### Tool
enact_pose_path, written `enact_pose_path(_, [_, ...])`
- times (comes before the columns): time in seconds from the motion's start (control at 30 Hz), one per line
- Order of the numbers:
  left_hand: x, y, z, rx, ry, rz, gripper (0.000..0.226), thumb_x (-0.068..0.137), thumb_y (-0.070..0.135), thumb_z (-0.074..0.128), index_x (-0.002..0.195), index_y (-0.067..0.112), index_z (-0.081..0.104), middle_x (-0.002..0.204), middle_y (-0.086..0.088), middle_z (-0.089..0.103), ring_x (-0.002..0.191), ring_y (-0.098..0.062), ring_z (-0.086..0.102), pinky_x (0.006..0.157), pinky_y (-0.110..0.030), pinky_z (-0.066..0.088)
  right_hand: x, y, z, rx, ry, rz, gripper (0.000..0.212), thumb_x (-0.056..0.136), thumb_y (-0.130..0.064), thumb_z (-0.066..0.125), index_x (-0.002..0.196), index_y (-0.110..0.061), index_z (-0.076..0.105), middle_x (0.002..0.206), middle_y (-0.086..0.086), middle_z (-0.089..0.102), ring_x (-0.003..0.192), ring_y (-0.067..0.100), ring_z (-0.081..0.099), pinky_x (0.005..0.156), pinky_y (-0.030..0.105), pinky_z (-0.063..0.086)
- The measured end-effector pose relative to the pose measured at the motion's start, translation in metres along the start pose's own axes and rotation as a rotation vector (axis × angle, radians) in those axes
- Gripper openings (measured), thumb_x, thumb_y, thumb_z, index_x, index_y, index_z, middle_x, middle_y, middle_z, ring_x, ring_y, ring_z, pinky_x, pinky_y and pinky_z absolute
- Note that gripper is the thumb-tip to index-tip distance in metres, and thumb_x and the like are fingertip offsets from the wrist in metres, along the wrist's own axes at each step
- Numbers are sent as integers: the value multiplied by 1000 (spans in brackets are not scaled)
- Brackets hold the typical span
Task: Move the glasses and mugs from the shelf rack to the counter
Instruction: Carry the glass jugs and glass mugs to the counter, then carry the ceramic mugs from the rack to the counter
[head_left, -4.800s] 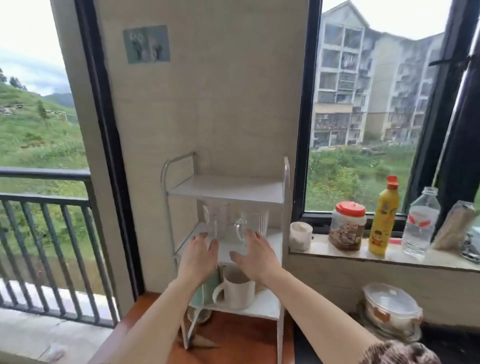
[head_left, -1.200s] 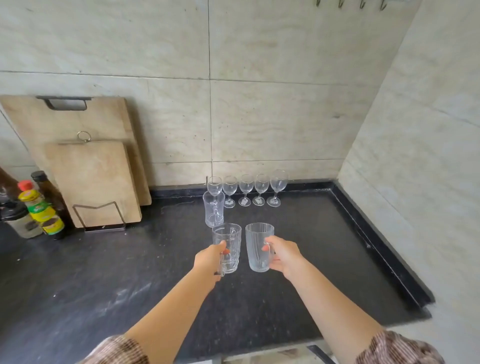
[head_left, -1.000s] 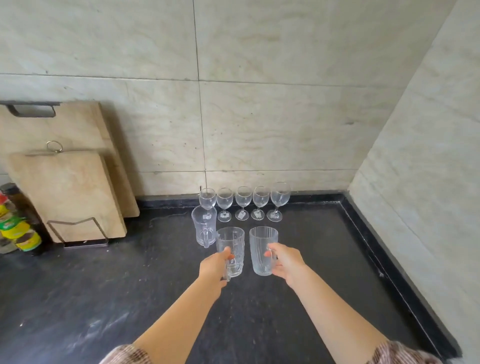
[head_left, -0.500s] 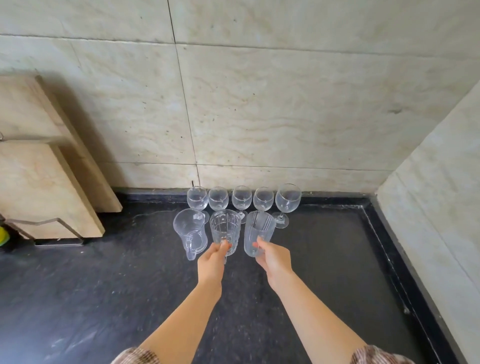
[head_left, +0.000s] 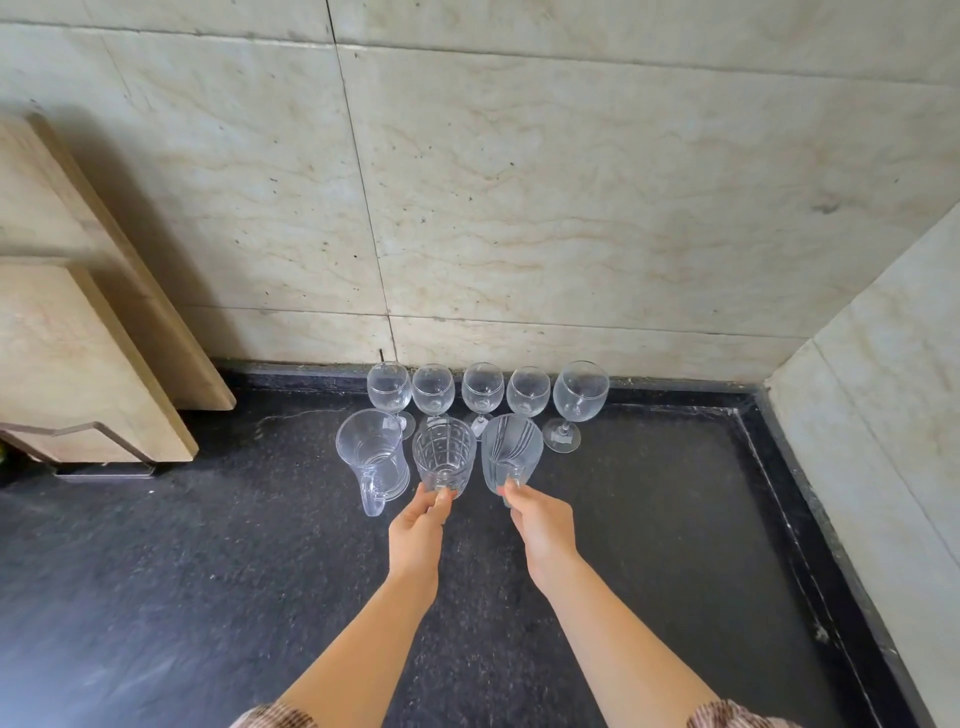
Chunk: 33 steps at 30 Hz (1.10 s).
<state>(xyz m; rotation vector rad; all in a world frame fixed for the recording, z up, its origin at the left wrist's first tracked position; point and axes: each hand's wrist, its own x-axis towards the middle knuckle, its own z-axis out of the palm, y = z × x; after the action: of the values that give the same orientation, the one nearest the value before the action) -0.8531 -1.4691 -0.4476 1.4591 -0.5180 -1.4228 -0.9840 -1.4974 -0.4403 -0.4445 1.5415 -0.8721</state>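
On the black counter (head_left: 208, 571) stand three clear glass mugs in a row. The checkered mug (head_left: 444, 454) is in the middle, with my left hand (head_left: 418, 530) pinching its handle at the near side. My right hand (head_left: 540, 525) grips the handle of the striped mug (head_left: 511, 451) to its right. A plain mug (head_left: 373, 457) stands free on the left, handle toward me. Behind them, several wine glasses (head_left: 483, 387) line the wall. The shelf rack is out of view.
Two wooden cutting boards (head_left: 78, 332) lean against the tiled wall at the left, in a wire stand (head_left: 98, 431). A side wall (head_left: 883, 441) closes the counter at the right. The counter has a raised black edge along the back and right.
My hands carried the two mugs from the rack to the counter, moved them forward and lowered them beside the plain mug, in front of the wine glasses. The view has tilted down and closer.
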Motion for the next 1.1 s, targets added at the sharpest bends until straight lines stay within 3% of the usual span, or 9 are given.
enact_pose_path(0.13, [4,1,-1,24,20,-14,16,91,22,60,84,28,73,150,5,38,138,-13,34,115,-41,27,1,4,-5,-11,7,-1,16,89,-22,68,103,-16,71,128,6,65,124,23,55,112,42,35])
enact_pose_path(0.3, [5,3,0,74,26,-43,10,90,26,61,92,30,71,149,8,40,136,-13,38,114,-40,30,2,7,-4,-56,36,20,16,90,-26,67,102,-17,70,130,5,63,126,24,53,111,39,36])
enact_pose_path(0.43, [4,6,-2,153,73,-80,18,87,33,64,104,26,68,134,3,57,121,-14,50,109,-39,36,0,6,-4,-112,62,3,28,89,-29,67,108,-10,71,124,9,66,116,24,59,100,35,41])
enact_pose_path(0.53, [-1,9,-6,226,66,-90,24,86,39,63,105,25,65,120,2,63,112,-14,55,105,-37,40,-5,2,-7,-215,129,-70,36,86,-29,68,100,3,70,113,21,67,108,30,61,94,44,48])
enact_pose_path(0.6, [-7,12,-10,277,68,-86,38,86,41,63,118,21,61,117,3,63,111,-17,56,103,-39,43,-10,1,-8,-277,160,-140,33,84,-31,70,102,-3,72,105,12,71,103,29,64,85,40,51])
enact_pose_path(0.67, [-17,17,-15,311,68,-84,32,86,40,63,113,23,63,111,4,64,102,-16,58,99,-39,46,-18,-1,-9,-313,219,-191,35,82,-31,72,108,-7,69,109,4,69,102,23,64,87,37,50])
enact_pose_path(0.8, [-39,31,-39,354,42,-101,15,84,32,63,94,22,68,83,3,61,73,-12,53,78,-31,47,-37,-12,-8,-410,294,-365,31,83,-27,70,106,-6,65,109,7,66,100,22,60,83,31,44])
enact_pose_path(0.93, [-63,58,-78,455,88,7,14,85,32,61,95,24,67,93,3,65,83,-11,59,77,-28,49,-67,-23,17,-591,163,-554,21,84,-29,68,93,-11,60,94,0,60,90,17,57,73,27,38])
enact_pose_path(1.1, [-109,99,-161,755,231,166,27,88,21,53,113,24,61,115,0,62,69,-8,58,51,-21,43,-130,1,87,-842,-122,-736,31,87,-34,64,107,-11,62,106,0,60,97,16,58,81,30,45])
